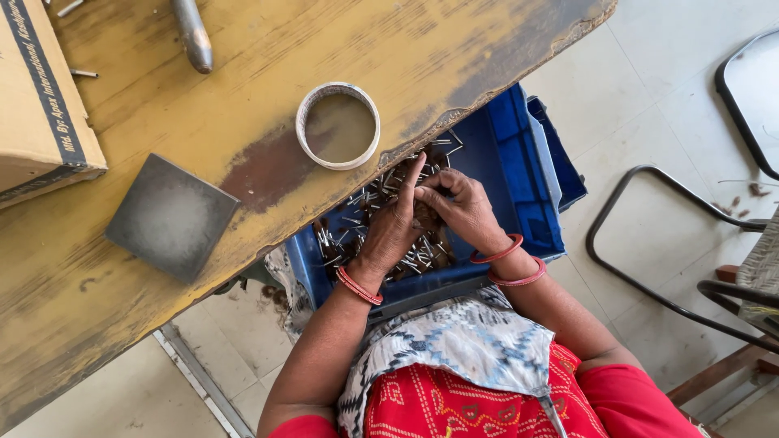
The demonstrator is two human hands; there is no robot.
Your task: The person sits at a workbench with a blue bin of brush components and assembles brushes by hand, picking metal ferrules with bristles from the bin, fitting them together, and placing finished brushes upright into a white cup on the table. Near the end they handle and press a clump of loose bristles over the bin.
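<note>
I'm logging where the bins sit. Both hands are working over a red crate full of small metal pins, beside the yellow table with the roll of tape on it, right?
Not quite: the crate is blue, not red, as the head view shows. The rest holds: the left hand and right hand work over small metal pins, beside the yellow table with the roll of tape.

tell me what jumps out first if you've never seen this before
Both hands, left and right, meet over a blue crate of small metal pins on the person's lap, red bangles on the wrists. Above it, a worn yellow table carries a tape ring and a grey square plate.
</note>
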